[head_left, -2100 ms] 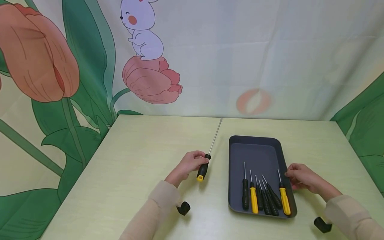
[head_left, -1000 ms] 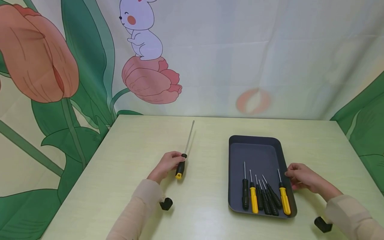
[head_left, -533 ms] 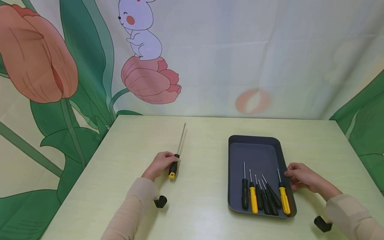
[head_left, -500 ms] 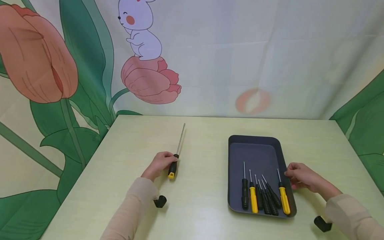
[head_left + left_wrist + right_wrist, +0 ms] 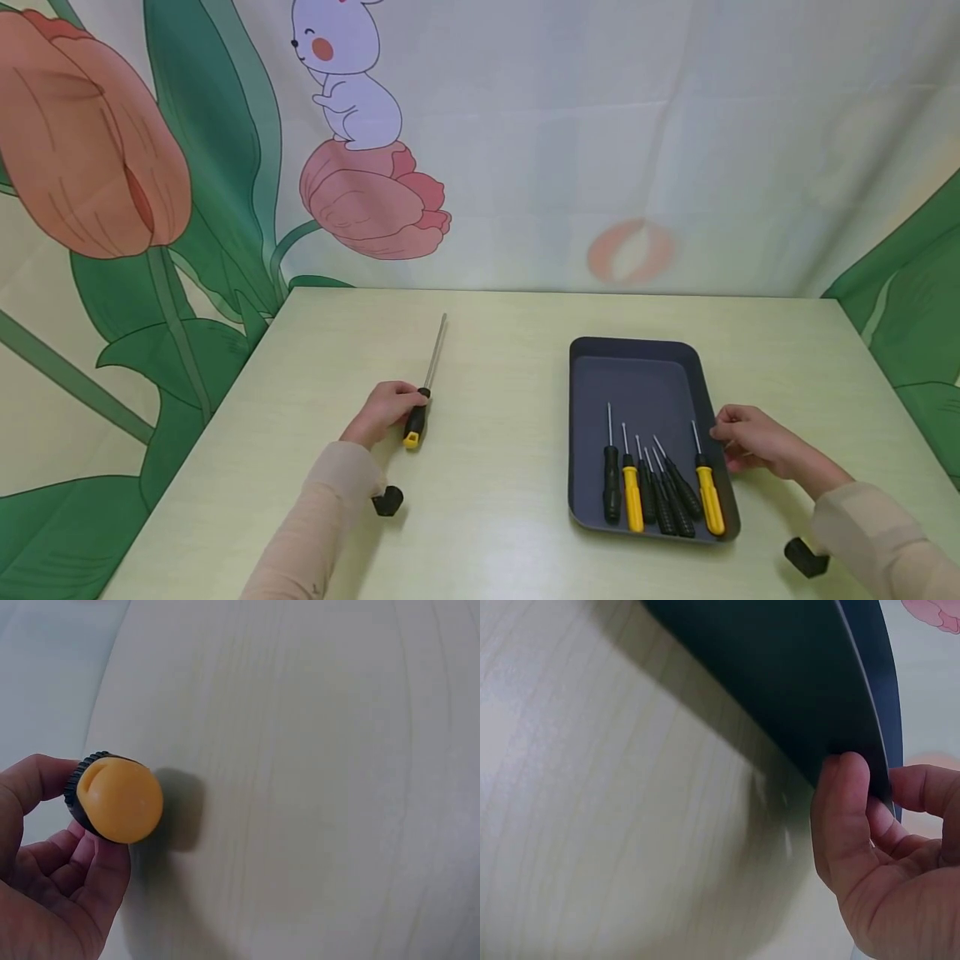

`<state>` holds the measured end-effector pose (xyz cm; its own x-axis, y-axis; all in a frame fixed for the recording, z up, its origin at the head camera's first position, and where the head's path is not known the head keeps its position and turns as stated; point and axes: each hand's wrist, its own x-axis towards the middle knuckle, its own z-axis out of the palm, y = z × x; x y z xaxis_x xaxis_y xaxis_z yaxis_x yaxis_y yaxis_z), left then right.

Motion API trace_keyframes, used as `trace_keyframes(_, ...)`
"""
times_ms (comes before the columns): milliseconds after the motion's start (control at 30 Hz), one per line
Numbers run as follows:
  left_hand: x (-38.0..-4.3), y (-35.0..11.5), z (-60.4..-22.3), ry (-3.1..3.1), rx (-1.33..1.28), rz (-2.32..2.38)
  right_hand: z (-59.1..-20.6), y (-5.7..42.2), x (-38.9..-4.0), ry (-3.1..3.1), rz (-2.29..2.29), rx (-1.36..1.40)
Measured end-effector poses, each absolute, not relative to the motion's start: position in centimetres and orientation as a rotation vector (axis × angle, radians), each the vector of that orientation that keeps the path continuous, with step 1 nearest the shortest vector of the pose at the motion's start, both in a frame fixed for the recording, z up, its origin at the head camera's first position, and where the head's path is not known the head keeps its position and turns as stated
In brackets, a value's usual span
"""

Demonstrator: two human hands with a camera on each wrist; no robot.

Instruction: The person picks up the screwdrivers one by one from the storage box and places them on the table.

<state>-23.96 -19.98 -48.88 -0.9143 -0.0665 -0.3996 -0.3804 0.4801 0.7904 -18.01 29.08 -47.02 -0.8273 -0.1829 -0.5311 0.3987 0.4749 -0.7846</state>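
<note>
My left hand (image 5: 384, 410) pinches a long screwdriver (image 5: 417, 423) by its black handle, close over the left part of the table. Its thin metal shaft points toward the back edge. The left wrist view looks onto the yellow handle end (image 5: 124, 799), with thumb and fingers on either side of the black grip. On the right, my right hand (image 5: 757, 439) grips the right rim of a dark tray (image 5: 630, 347), thumb on one side of the wall and fingers on the other. Several smaller screwdrivers lie in the tray's near half, with black handles (image 5: 612, 492) or yellow handles (image 5: 709, 500).
The pale wooden table (image 5: 495, 517) ends at the back against a printed curtain (image 5: 525, 150) with tulips and a rabbit. Black blocks (image 5: 388, 501) hang at both wrists, low over the table.
My left hand has carried the long screwdriver leftward, from near the tray to the table's left part, slowing lately. The right hand and the tray have stayed in place.
</note>
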Motion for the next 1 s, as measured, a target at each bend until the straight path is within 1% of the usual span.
trace_keyframes(667, -23.9, -21.8, -48.7, 2.447, -0.411, 1.326, -47.2, 29.3, -18.1, 2.157, -1.363, 0.169)
trace_keyframes(900, -24.0, -22.1, -48.6, 2.446, -0.419, 1.314, -47.7, 30.0, -18.4, 2.107, -1.409, 0.082)
trace_keyframes(1000, -24.0, -22.1, -48.6, 2.447, -0.436, 1.296, -47.5, 29.8, -18.3, 2.118, -1.402, 0.109)
